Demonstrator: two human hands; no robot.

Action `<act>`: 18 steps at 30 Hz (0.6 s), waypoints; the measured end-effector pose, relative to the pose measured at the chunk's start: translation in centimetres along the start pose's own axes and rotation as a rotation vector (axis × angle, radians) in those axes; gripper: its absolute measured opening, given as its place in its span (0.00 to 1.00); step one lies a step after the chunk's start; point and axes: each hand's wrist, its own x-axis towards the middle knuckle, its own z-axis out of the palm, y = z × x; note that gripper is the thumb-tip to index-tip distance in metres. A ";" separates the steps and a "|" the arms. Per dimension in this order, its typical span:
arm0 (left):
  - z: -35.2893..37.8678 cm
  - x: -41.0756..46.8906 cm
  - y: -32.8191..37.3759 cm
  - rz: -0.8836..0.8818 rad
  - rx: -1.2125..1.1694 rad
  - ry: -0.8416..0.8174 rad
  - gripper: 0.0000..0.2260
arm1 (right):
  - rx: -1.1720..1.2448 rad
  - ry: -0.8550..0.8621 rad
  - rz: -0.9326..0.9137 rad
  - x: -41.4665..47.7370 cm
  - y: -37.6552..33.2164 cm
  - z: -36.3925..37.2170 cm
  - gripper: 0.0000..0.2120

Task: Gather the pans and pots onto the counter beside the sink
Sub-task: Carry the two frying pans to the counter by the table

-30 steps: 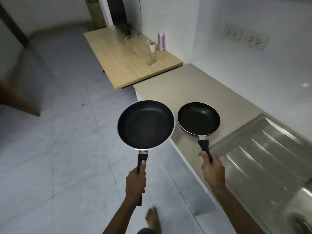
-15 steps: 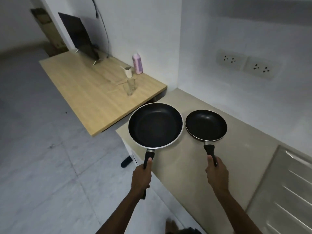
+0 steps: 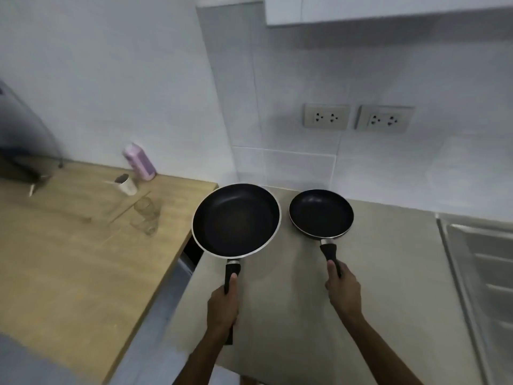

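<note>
You stand at the grey counter [image 3: 374,273] with a frying pan in each hand. Your left hand [image 3: 223,307] has its fingers wrapped tight round the black handle of the large pan [image 3: 236,220], thumb laid along the top; the pan's bowl hangs over the counter's left edge, part of it above the gap beside the wooden table [image 3: 69,259]. Your right hand [image 3: 344,290] grips the handle of the small pan [image 3: 321,213] in a closed fist, thumb pointing up the handle. That pan sits low over the counter near the tiled wall (whether its base touches the surface cannot be told). The two pans are side by side, rims close but apart, both with dark non-stick insides facing up. At the right edge lies the steel draining board of the sink [image 3: 483,273]. On the table stand a clear glass [image 3: 144,215], a small white cup [image 3: 126,184] and a pink bottle [image 3: 140,162] against the wall. Two double sockets [image 3: 358,117] are set in the tiles above the counter.
</note>
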 end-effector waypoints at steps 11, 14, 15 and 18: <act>-5.8 9.8 1.3 0.117 0.020 -0.286 0.25 | 0.031 0.189 0.163 -1.7 -3.5 9.7 0.15; -6.0 11.1 1.1 0.159 0.086 -0.295 0.26 | 0.052 0.210 0.200 -2.1 -3.8 11.0 0.16; -6.0 11.4 1.0 0.166 0.109 -0.304 0.27 | 0.055 0.220 0.206 -2.1 -3.7 11.2 0.16; -5.9 12.4 1.0 0.183 0.121 -0.322 0.26 | 0.047 0.243 0.212 -2.0 -3.3 11.7 0.16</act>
